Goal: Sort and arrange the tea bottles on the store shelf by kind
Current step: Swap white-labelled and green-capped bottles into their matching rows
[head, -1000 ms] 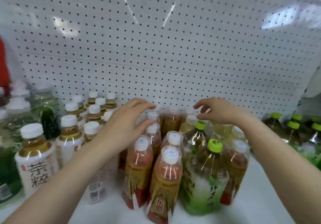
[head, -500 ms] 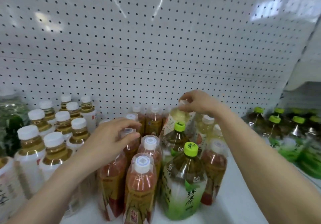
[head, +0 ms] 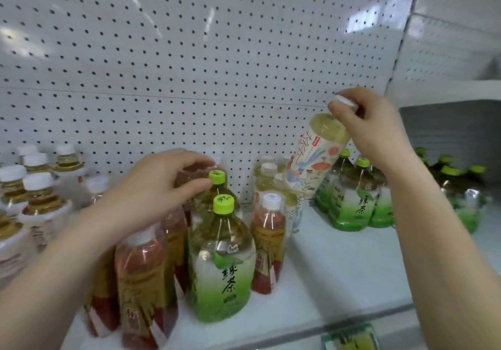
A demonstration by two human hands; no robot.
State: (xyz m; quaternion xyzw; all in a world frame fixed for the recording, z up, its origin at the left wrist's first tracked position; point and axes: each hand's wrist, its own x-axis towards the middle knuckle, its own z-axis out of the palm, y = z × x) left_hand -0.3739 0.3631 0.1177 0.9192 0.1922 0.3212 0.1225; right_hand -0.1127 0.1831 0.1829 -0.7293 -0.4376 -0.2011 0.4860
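Pale floral bottle [head: 314, 157] now lifted, tilted

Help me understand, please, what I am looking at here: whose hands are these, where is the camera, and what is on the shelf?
There is no robot here: a person wears one wide-angle camera on the head, so you look forward and down at their two bare hands. The right hand grips a pale tea bottle with a flowered label by its white cap, lifted and tilted above the white shelf. The left hand hovers over the red-labelled tea bottles, fingers curled; whether it grips one is unclear. Beside them stands a green tea bottle with a green cap. More green tea bottles stand to the right, and white-capped amber tea bottles to the left. Behind is a pegboard wall.
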